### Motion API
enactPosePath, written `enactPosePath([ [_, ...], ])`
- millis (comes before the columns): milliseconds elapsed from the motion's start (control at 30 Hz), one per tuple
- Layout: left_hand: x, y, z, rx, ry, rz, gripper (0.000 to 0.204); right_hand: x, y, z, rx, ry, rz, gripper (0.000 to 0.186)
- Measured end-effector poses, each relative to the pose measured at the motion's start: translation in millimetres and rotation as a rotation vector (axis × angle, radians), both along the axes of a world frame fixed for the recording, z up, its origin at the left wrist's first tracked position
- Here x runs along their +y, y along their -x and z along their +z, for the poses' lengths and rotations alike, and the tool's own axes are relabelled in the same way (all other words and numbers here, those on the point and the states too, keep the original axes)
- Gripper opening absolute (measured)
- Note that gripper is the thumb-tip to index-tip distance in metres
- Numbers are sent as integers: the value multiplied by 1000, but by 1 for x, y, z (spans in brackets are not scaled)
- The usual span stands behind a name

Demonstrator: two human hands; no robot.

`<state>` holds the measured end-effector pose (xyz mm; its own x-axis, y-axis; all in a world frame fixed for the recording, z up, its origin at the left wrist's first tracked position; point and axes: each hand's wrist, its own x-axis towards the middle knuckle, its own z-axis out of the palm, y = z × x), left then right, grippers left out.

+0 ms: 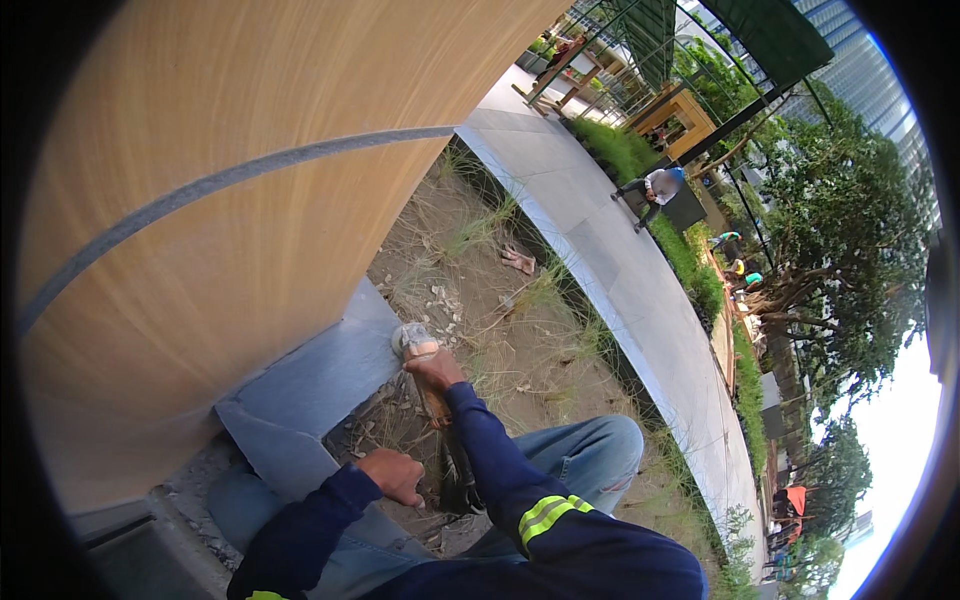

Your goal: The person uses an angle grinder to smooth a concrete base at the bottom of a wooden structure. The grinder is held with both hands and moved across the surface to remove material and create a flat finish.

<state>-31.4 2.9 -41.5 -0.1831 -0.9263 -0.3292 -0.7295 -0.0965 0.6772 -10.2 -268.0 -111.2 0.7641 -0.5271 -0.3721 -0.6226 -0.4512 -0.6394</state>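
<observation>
My right hand [436,372] is closed around a dusty power tool [409,340] that looks like an angle grinder. Its pale, round head touches or nearly touches the edge of a grey stone slab [345,345] at the foot of a tan, wood-grained panel [220,260]. An orange part shows below the hand. Closer to me, my left hand [392,474] is curled beside the slab's cut corner, above the soil. Whatever its fingers may hold is hidden. Both arms wear dark blue sleeves; the right one has a bright reflective band.
Bare soil [470,270] with dry grass and stone chips lies past the slab. A crumpled glove-like item [518,261] rests there. A paved walkway [600,250] runs along the right, where a person [655,190] sits or crouches. My bent knee [610,445] is close by.
</observation>
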Motion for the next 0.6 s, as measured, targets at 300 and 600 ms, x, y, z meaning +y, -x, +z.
enactPosePath([
  [300, -11, 11, 11, 76, 61, -28, 54, 49, 55, -19, -105, -99, 138, 54],
  [600, -11, 7, 3, 52, 40, -77, 61, -4, 12, 11, -6, 2, -57, 42],
])
